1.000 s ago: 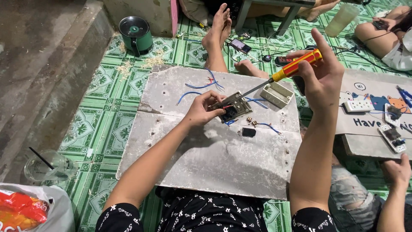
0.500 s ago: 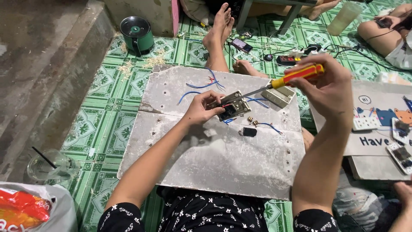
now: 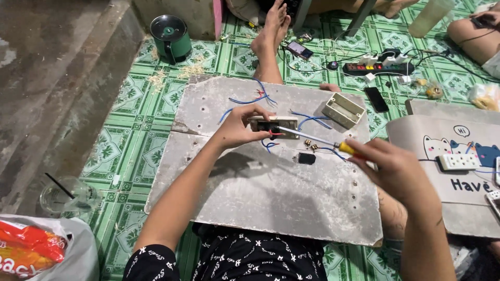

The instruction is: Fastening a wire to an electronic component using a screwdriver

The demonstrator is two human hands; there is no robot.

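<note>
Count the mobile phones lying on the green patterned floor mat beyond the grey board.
2. One phone with a lit screen lies beside the bare foot at the top; one dark phone lies right of the beige box, below the power strip. Others may be hidden.
</note>
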